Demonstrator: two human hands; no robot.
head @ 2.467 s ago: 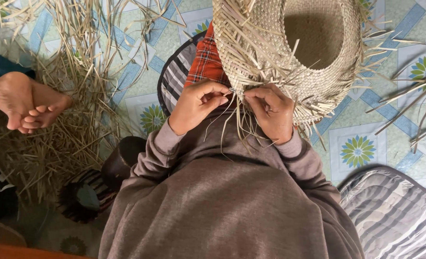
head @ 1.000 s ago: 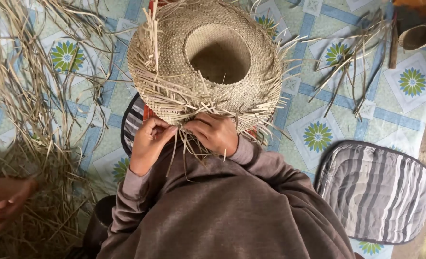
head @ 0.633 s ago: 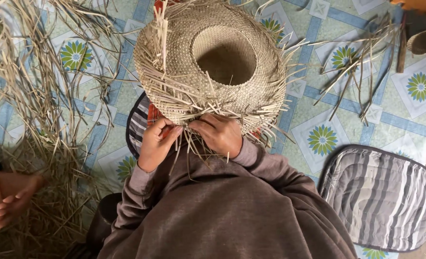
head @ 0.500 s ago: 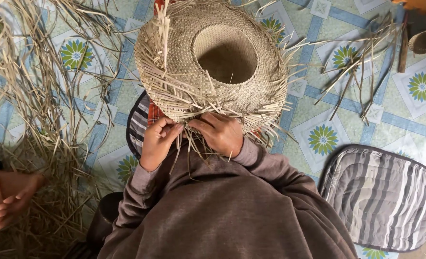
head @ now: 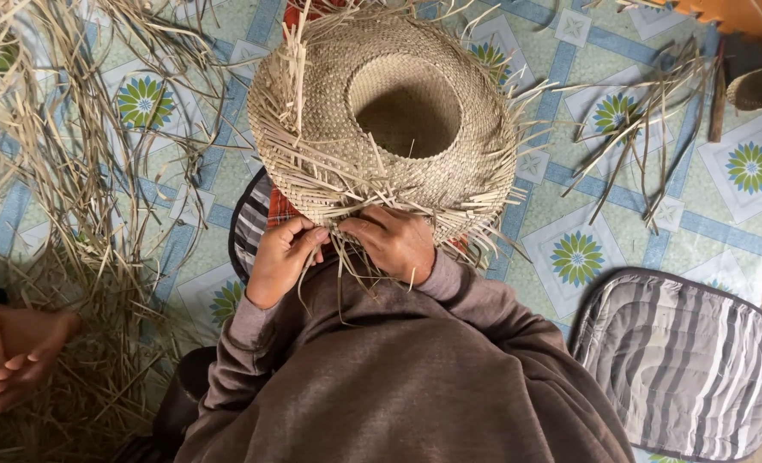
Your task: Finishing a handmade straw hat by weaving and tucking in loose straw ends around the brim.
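A half-woven straw hat lies upside down in front of me, its crown hollow facing up and loose strips sticking out all round the brim. My left hand and my right hand meet at the near edge of the brim, fingers pinched on the loose straw strips that hang there. Brown sleeves cover both arms.
A heap of dry straw covers the floor at left, where another person's bare feet rest. A striped cushion lies at lower right. More strips and a small woven cup lie at upper right on the patterned mat.
The view has shifted, so the hat sits more to the middle. My hands stay at the brim's near edge, fingers working the strips.
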